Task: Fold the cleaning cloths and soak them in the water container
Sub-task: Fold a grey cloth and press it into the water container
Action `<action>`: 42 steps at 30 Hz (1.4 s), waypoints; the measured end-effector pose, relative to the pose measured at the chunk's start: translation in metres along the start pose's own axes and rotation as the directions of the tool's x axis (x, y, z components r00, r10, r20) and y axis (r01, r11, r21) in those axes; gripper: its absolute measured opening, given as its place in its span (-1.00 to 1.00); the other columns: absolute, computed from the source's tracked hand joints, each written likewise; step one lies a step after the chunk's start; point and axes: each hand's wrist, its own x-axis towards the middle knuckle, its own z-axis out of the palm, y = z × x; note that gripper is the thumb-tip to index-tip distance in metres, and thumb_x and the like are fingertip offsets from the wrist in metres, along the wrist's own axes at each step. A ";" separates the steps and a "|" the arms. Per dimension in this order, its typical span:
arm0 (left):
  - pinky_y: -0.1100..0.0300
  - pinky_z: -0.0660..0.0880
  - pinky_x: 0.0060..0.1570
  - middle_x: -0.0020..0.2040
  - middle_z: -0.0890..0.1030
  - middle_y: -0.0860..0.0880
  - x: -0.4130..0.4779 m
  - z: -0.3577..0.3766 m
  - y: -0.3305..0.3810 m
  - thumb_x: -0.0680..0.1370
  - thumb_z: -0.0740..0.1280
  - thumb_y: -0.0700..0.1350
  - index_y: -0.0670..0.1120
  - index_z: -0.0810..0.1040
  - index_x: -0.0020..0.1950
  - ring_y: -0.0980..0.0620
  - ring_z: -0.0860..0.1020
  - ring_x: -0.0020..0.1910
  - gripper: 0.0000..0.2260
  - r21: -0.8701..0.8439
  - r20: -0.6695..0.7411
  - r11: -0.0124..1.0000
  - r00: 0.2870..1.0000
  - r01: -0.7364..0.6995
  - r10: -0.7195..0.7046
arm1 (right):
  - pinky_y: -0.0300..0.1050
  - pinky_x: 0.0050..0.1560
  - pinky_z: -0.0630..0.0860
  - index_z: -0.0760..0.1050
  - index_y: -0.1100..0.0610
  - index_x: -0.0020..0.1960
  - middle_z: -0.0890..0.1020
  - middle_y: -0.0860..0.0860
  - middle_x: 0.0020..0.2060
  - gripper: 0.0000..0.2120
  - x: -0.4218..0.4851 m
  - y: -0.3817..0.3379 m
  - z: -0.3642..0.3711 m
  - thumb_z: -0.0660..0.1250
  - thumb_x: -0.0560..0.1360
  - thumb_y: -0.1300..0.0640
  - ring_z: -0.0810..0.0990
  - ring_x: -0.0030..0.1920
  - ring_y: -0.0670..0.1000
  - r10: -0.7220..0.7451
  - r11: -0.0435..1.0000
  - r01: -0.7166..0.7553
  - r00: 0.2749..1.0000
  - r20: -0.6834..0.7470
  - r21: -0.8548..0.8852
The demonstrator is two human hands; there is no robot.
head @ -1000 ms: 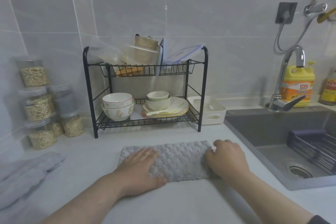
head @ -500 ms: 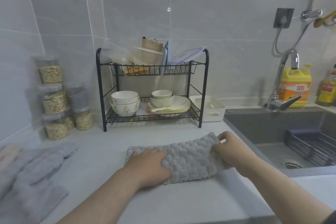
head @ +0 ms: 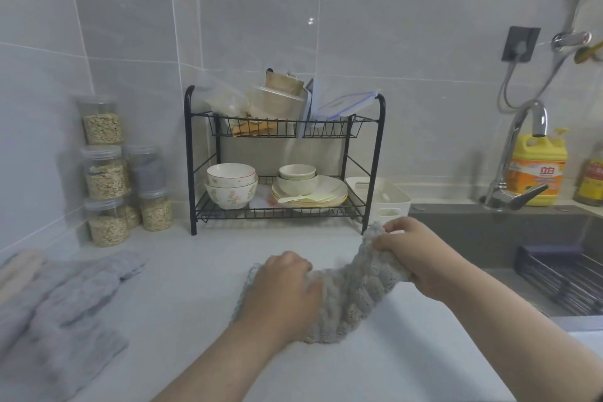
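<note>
- Cloth (head: 352, 290): the grey cloth is on the counter (head: 195, 287) in front of the person. Its left end lies on the surface and its right end is lifted into the air, close to the edge of the sink (head: 489, 238).
- Grip: the left hand (head: 284, 290) has curled fingers on the left end and holds it down. The right hand (head: 421, 258) pinches the raised right end between thumb and fingers.
- The fold can open. The cloth sags between the two hands, so the layers may slide apart if one hand lets go early or the hands pull in different directions.
- The cloth looks thick and soft. A pinch on the edge alone may catch only the top layer, and then the lower layer would hang down.
- It can fall into the sink, because the raised end is just beside it. A loose grip would drop it there and not in the tub (head: 391, 202).
- The tub stands just beside the rack (head: 284, 160), partly behind its leg. A hand that goes there in a hurry may knock the rack and shake the bowls.
- I cannot tell whether the tub holds water. If it is full, a cloth pushed in fast may spill water on the counter.
- More cloths (head: 65, 303) lie well apart at the left, and spilled water could reach them only if it is much.
</note>
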 end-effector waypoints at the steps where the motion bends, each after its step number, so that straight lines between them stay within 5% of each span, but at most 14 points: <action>1: 0.08 0.47 0.00 -0.07 0.58 0.02 0.002 -0.007 -0.001 0.54 0.22 0.00 -0.10 0.59 -0.07 0.02 0.51 -0.05 -0.78 -0.271 -0.036 0.955 0.991 0.117 -0.132 | -0.20 -0.43 0.41 0.44 0.14 0.02 0.55 0.13 -0.22 -0.80 -0.002 -0.006 0.006 0.34 0.43 0.29 0.51 -0.37 0.07 -0.024 1.000 0.023 1.000 0.016 0.015; 4: 0.09 0.53 -0.23 -0.11 0.63 -0.20 0.008 -0.026 0.006 0.60 0.18 0.08 -0.23 0.53 0.02 -0.11 0.59 -0.23 -0.64 -0.817 0.464 0.228 0.839 0.530 -0.285 | -0.20 -0.45 0.46 0.44 0.09 0.00 0.56 0.10 -0.20 -0.80 -0.011 -0.023 0.042 0.35 0.42 0.27 0.56 -0.33 0.05 -0.090 0.996 0.090 0.994 0.064 -0.005; 7: -0.15 0.57 -0.03 0.00 0.63 -0.28 0.011 -0.043 0.003 0.53 0.12 0.32 -0.26 0.56 0.16 -0.21 0.63 -0.13 -0.34 -0.794 0.600 -0.013 0.781 0.607 -0.171 | 0.03 -0.25 0.61 0.41 0.06 0.15 0.59 0.16 -0.08 -0.65 -0.020 -0.030 0.082 0.37 0.39 0.22 0.61 -0.24 0.10 -0.129 0.989 0.140 0.975 0.184 -0.046; 12: 0.08 0.57 -0.27 -0.26 0.59 -0.14 0.015 -0.057 -0.011 0.48 0.32 -0.23 -0.14 0.53 -0.19 -0.09 0.57 -0.34 -0.94 -0.769 0.479 0.246 0.786 0.591 -0.390 | -0.04 -0.14 0.62 0.42 0.13 0.21 0.57 0.12 -0.13 -0.73 -0.027 -0.021 0.094 0.26 0.52 0.27 0.56 -0.24 0.04 -0.266 0.961 0.239 0.934 0.237 0.139; 16: 0.15 0.39 -0.25 -0.24 0.54 -0.14 0.018 -0.053 -0.034 0.36 0.26 -0.38 -0.14 0.50 -0.19 -0.06 0.49 -0.30 -0.84 -0.610 0.321 0.578 0.836 0.542 -0.445 | -0.04 -0.06 0.56 0.51 0.02 0.05 0.61 -0.05 -0.09 -0.85 -0.020 0.006 0.089 0.26 0.51 0.16 0.59 -0.15 -0.03 -0.314 0.916 0.337 0.940 0.133 -0.218; 19: 0.27 0.43 -0.29 0.21 0.56 -0.13 0.016 -0.046 -0.047 0.39 0.23 -0.35 0.04 0.39 0.39 -0.07 0.58 -0.07 -0.41 -0.535 0.325 0.665 0.854 0.521 -0.407 | -0.25 -0.19 0.49 0.51 -0.04 0.04 0.61 -0.10 -0.14 -0.84 -0.018 0.018 0.089 0.22 0.52 0.15 0.59 -0.18 -0.08 -0.346 0.844 0.380 0.925 0.156 -0.379; 21: 0.20 0.51 -0.05 0.44 0.36 -0.09 0.013 -0.041 -0.055 0.42 0.19 -0.32 0.09 0.16 0.52 -0.08 0.49 0.26 -0.29 -0.446 0.293 0.758 0.878 0.477 -0.379 | -0.25 -0.19 0.46 0.53 -0.04 0.08 0.62 -0.07 -0.13 -0.78 -0.018 0.024 0.090 0.20 0.52 0.16 0.59 -0.15 -0.05 -0.357 0.798 0.409 0.912 0.201 -0.442; 24: 0.18 0.33 0.32 0.48 0.29 -0.01 0.008 -0.041 -0.058 0.43 0.18 -0.29 0.03 0.22 0.51 -0.01 0.34 0.40 -0.35 -0.280 0.226 0.881 0.918 0.382 -0.326 | -0.29 -0.02 0.33 0.54 -0.02 0.18 0.57 -0.07 0.07 -0.72 -0.016 0.033 0.093 0.21 0.51 0.13 0.50 0.07 -0.06 -0.377 0.647 0.493 0.870 0.318 -0.582; 27: 0.27 0.29 0.22 0.44 0.33 -0.01 0.007 -0.042 -0.059 0.48 0.17 -0.31 -0.02 0.32 0.46 0.03 0.35 0.36 -0.45 -0.230 0.168 0.906 0.931 0.355 -0.323 | -0.28 0.04 0.30 0.58 -0.02 0.09 0.56 -0.10 0.04 -0.78 -0.016 0.040 0.095 0.22 0.52 0.09 0.47 0.11 -0.06 -0.423 0.600 0.555 0.831 0.360 -0.576; 29: 0.24 0.36 -0.08 0.16 0.48 -0.01 0.007 -0.038 -0.063 0.49 0.18 -0.34 0.02 0.50 0.22 0.11 0.46 0.00 -0.60 -0.365 0.178 0.837 0.914 0.406 -0.366 | -0.28 0.06 0.29 0.59 -0.02 0.07 0.54 -0.13 0.04 -0.79 -0.017 0.043 0.095 0.20 0.54 0.06 0.45 0.10 -0.05 -0.453 0.592 0.579 0.814 0.362 -0.560; 33: 0.21 0.02 -0.36 -0.26 0.21 0.11 0.009 -0.031 -0.075 0.44 0.17 -0.40 0.10 0.22 -0.29 0.15 0.16 -0.34 -0.62 -0.404 0.207 0.790 0.888 0.460 -0.411 | -0.31 0.12 0.15 0.51 -0.06 0.25 0.45 -0.15 0.23 -0.71 -0.022 0.049 0.095 0.14 0.59 0.01 0.34 0.25 0.00 -0.430 0.528 0.597 0.801 0.416 -0.604; 35: 0.22 0.14 -0.33 -0.19 0.31 0.08 0.008 -0.033 -0.074 0.46 0.19 -0.37 0.11 0.33 -0.25 0.08 0.32 -0.27 -0.65 -0.386 0.213 0.815 0.901 0.433 -0.378 | -0.31 0.15 0.16 0.48 -0.06 0.30 0.43 -0.12 0.29 -0.68 -0.023 0.052 0.095 0.13 0.59 0.02 0.32 0.29 0.02 -0.434 0.505 0.602 0.796 0.422 -0.618; 38: 0.20 0.35 0.16 0.28 0.42 0.03 0.003 -0.042 -0.072 0.52 0.21 -0.28 0.01 0.43 0.33 -0.01 0.39 0.30 -0.59 -0.187 0.192 0.925 0.935 0.332 -0.297 | -0.27 0.24 0.18 0.46 -0.07 0.31 0.42 -0.11 0.31 -0.67 -0.024 0.055 0.094 0.13 0.58 0.00 0.33 0.29 0.04 -0.451 0.448 0.627 0.774 0.445 -0.637; 42: 0.13 0.32 0.27 0.39 0.36 0.06 -0.002 -0.050 -0.066 0.58 0.15 -0.17 0.00 0.38 0.39 -0.01 0.30 0.34 -0.63 0.111 0.050 0.991 0.996 0.071 -0.077 | -0.25 0.22 0.24 0.50 -0.08 0.25 0.47 -0.14 0.24 -0.70 -0.020 0.054 0.091 0.15 0.58 0.00 0.40 0.25 0.02 -0.471 0.457 0.630 0.770 0.430 -0.628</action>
